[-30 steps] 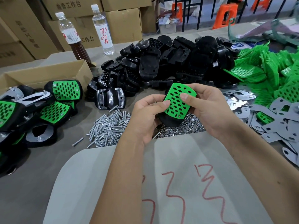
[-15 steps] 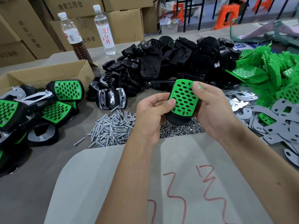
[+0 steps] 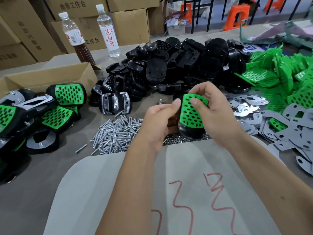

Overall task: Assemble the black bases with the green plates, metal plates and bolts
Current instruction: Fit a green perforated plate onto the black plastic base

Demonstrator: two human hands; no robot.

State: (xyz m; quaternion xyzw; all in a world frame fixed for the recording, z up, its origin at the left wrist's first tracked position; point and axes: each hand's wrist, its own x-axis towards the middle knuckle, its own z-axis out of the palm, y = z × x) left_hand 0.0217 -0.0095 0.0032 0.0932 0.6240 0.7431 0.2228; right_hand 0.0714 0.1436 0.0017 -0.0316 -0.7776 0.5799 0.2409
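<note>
We've got one black base (image 3: 190,131) with one green plate (image 3: 192,111) on it, gripped by both our left hand (image 3: 157,122) and right hand (image 3: 213,112), above the bolts (image 3: 115,133). Two bottles (image 3: 108,31) stand at the back.

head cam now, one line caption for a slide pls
Both hands, left hand and right hand, hold a green plate seated on a black base above the bolts.

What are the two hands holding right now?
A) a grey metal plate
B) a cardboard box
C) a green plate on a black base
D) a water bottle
C: the left hand and right hand both grip the green plate, which sits on a black base; the bottles and box stand farther off.
</note>
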